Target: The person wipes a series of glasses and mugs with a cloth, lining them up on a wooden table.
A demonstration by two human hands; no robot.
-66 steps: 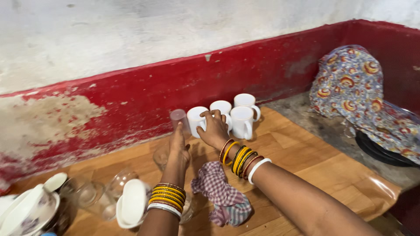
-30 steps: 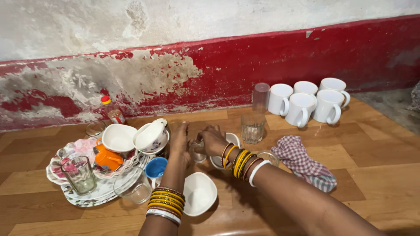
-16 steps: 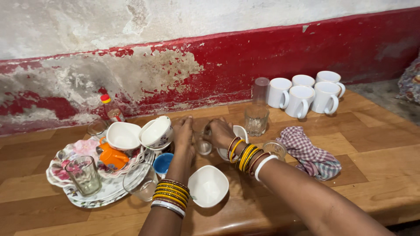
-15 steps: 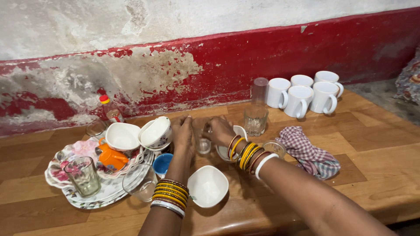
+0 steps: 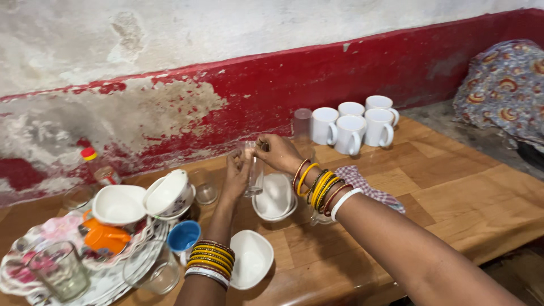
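Views: 1, head-worn. Position: above and behind the person's forearms, close in. Facing: down and forward across the wooden floor (image 5: 453,192) to the red-and-white wall (image 5: 226,85). Coverage: both hands at centre, white mugs (image 5: 354,126) far right, floral tray (image 5: 34,272) lower left.

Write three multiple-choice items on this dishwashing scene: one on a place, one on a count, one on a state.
1. Where do the white mugs stand?
A. by the red wall base
B. on the floral plate
C. on the checked cloth

2. How many white mugs are grouped there?
A. two
B. four
C. six

3. How is the clear glass between the hands?
A. lying on its side
B. held up, roughly upright, off the table
C. stacked in a bowl

Answers:
1 A, the mugs sit at the back of the wooden table against the red band.
2 B, four rims show.
3 B, the left hand and right hand both grip it.
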